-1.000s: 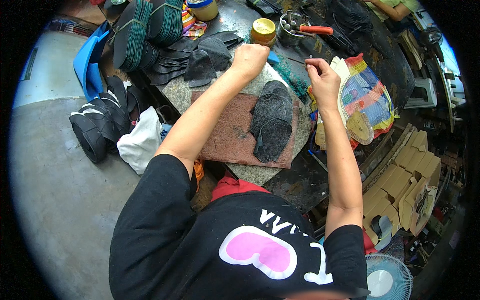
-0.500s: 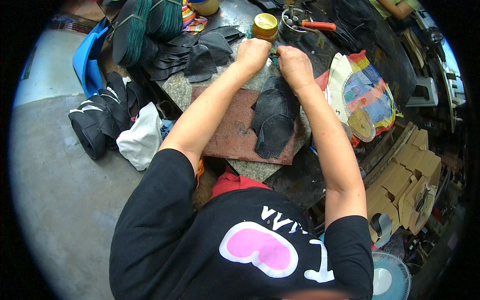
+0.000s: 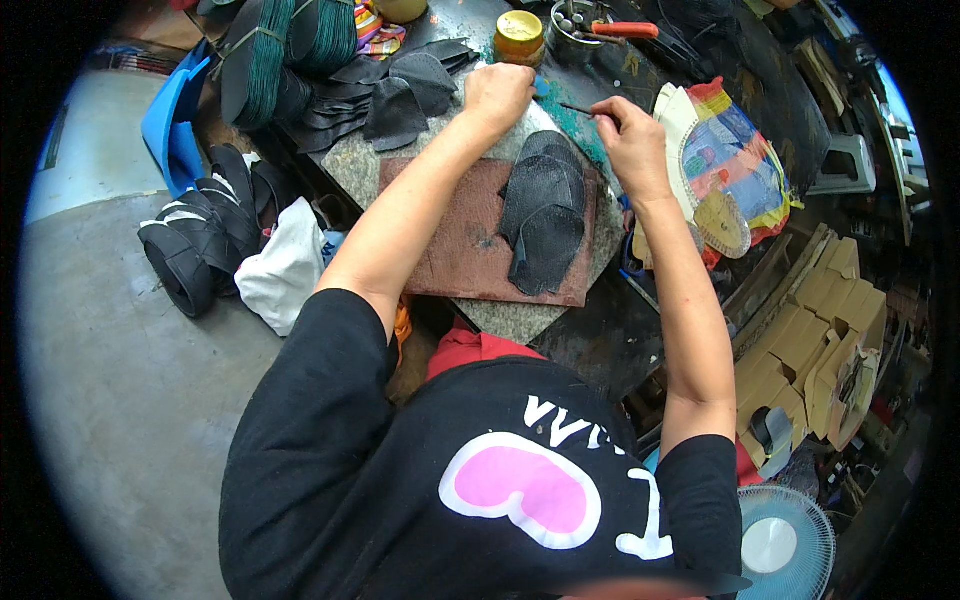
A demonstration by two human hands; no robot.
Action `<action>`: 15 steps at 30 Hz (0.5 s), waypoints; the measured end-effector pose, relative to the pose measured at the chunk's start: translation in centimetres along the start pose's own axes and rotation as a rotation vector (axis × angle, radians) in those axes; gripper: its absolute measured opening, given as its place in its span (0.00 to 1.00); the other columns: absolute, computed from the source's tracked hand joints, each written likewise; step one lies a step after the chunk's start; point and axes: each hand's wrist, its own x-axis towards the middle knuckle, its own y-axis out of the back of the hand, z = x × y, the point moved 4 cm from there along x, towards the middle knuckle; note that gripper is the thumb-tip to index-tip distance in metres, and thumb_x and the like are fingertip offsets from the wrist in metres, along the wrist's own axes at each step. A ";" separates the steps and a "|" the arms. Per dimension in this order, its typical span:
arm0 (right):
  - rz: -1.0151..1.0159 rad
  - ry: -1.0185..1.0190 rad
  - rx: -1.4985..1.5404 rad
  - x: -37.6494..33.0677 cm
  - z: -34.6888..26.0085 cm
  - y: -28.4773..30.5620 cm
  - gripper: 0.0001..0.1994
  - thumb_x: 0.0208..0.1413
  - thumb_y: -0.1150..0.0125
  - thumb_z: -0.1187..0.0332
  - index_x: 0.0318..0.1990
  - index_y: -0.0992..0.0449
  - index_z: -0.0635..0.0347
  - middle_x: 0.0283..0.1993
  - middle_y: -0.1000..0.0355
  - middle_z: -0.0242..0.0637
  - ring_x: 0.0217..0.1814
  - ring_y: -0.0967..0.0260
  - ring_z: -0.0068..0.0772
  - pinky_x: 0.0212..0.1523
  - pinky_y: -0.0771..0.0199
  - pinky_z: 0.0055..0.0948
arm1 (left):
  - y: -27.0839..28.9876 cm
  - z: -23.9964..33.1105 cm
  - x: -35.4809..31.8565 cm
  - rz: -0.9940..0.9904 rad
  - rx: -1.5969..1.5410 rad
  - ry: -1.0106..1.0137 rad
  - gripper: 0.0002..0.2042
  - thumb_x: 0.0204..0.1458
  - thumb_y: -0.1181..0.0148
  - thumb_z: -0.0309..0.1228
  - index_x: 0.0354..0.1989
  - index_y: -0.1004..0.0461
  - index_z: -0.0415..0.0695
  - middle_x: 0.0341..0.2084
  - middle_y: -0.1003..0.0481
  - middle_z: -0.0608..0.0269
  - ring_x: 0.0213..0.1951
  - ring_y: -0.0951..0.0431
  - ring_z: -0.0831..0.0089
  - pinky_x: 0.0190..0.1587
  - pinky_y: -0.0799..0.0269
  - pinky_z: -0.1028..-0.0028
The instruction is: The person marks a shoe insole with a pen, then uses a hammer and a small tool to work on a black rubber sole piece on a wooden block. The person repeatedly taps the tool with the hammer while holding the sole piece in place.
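The hands are apart, the right hand pinching a thin tool, the left hand curled beside a blue piece, its grip unclear, in what seems tool work needing careful aim next.

One head-worn fisheye camera looks steeply down; the wearer's black T-shirt sits close below it; the workbench lies farther out, ahead
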 end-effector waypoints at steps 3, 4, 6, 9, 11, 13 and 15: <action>-0.007 -0.071 0.025 -1.3 -0.2 1.9 0.06 0.52 0.41 0.72 0.36 0.20 0.60 0.33 0.22 0.44 0.35 0.22 0.41 0.38 0.24 0.33 | 0.5 -0.3 -0.8 0.025 0.013 -0.013 0.11 0.50 0.38 0.42 0.40 0.18 0.56 0.31 0.19 0.59 0.36 0.18 0.59 0.39 0.22 0.61; -0.010 -0.106 0.070 -1.9 -0.3 2.4 0.06 0.53 0.40 0.71 0.37 0.20 0.59 0.31 0.22 0.43 0.32 0.23 0.35 0.36 0.25 0.30 | 0.7 -0.3 -1.1 0.033 0.023 -0.017 0.11 0.50 0.37 0.42 0.41 0.18 0.57 0.31 0.19 0.59 0.36 0.18 0.59 0.39 0.22 0.61; -0.056 -0.163 0.025 -3.0 -0.4 3.1 0.06 0.57 0.40 0.72 0.40 0.20 0.60 0.32 0.21 0.31 0.34 0.26 0.17 0.37 0.27 0.21 | 1.2 -0.5 -1.7 0.079 0.012 -0.030 0.13 0.51 0.37 0.43 0.43 0.18 0.58 0.32 0.19 0.58 0.36 0.18 0.59 0.40 0.22 0.61; -0.046 -0.179 0.120 -4.8 -0.7 3.8 0.06 0.58 0.41 0.73 0.41 0.20 0.61 0.34 0.21 0.29 0.36 0.26 0.16 0.39 0.28 0.19 | 2.0 -0.9 -2.9 0.079 0.019 -0.004 0.15 0.52 0.38 0.46 0.46 0.19 0.59 0.32 0.19 0.55 0.38 0.18 0.57 0.41 0.22 0.61; -0.014 -0.189 0.192 -6.0 -0.7 4.0 0.07 0.56 0.40 0.73 0.40 0.19 0.60 0.32 0.21 0.33 0.34 0.25 0.19 0.38 0.27 0.22 | 3.0 -1.0 -4.6 0.106 -0.035 0.027 0.17 0.53 0.40 0.47 0.47 0.20 0.56 0.32 0.19 0.53 0.38 0.18 0.56 0.42 0.23 0.60; 0.013 -0.191 0.275 -7.1 -0.6 4.3 0.07 0.57 0.40 0.73 0.40 0.19 0.61 0.31 0.21 0.33 0.33 0.27 0.18 0.36 0.28 0.21 | 4.4 -0.8 -6.9 0.156 -0.126 0.044 0.19 0.54 0.41 0.48 0.49 0.20 0.52 0.31 0.20 0.51 0.37 0.18 0.55 0.42 0.23 0.60; 0.018 -0.319 0.475 -8.5 0.1 4.4 0.07 0.58 0.41 0.73 0.41 0.20 0.62 0.31 0.22 0.32 0.32 0.28 0.17 0.33 0.30 0.19 | 5.0 -0.4 -9.8 0.041 -0.272 0.137 0.25 0.52 0.40 0.51 0.51 0.23 0.46 0.38 0.21 0.49 0.44 0.21 0.53 0.45 0.25 0.58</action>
